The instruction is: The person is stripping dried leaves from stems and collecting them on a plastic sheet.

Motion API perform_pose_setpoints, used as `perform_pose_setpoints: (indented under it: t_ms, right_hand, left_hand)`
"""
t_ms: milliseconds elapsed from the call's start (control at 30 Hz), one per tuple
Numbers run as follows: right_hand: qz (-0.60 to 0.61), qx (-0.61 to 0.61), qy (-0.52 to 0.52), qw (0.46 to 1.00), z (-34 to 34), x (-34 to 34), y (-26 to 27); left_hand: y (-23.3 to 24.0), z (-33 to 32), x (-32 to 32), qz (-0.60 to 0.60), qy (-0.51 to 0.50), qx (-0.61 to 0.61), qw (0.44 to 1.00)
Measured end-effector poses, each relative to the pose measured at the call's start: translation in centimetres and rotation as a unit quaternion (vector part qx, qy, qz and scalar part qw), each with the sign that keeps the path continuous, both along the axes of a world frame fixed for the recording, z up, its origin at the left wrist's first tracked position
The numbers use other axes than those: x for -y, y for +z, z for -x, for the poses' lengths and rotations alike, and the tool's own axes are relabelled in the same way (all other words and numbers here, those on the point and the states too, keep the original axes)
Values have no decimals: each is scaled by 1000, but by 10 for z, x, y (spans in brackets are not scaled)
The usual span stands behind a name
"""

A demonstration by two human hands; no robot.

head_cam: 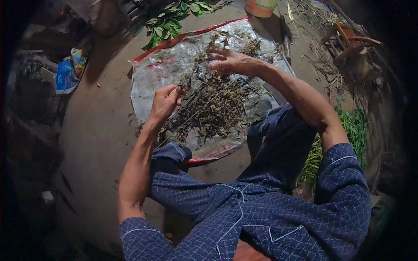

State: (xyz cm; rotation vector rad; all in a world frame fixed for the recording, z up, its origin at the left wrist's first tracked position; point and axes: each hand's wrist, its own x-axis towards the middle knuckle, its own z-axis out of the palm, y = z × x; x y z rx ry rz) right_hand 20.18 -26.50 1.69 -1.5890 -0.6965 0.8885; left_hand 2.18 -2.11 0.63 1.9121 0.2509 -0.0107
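Note:
A heap of dried plant stems and crumbled leaves (pixel 215 104) lies on a pale plastic woven sheet (pixel 143 84) with red edges, on the ground before me. My left hand (pixel 167 99) is over the sheet's left part, thumb and fingers pinched together. Thin dry stems show at its fingertips, though their ends are hard to make out. Above the far side of the heap, my right hand (pixel 230 62) has its fingers spread and slightly blurred. Dry leaf scraps appear just beyond those fingers; whether they touch is unclear.
Green leafy branches (pixel 166 29) lie beyond the sheet, near an orange-based bucket (pixel 261 8). A blue printed bag (pixel 67 75) is at left. At right are a small wooden stool (pixel 346 40), scattered dry stalks (pixel 321 62) and green plants (pixel 354 130). My knees flank the sheet's near edge.

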Motion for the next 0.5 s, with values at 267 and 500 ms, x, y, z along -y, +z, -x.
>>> perform_pose_setpoints:
  t_ms: [267, 500]
  right_hand:
    - [65, 89, 129, 986, 15, -20, 16]
    - [-126, -128, -99, 979, -67, 35, -22]
  left_hand:
    - [17, 4, 10, 53, -58, -60, 995]
    - [11, 24, -28, 66, -20, -63, 996]
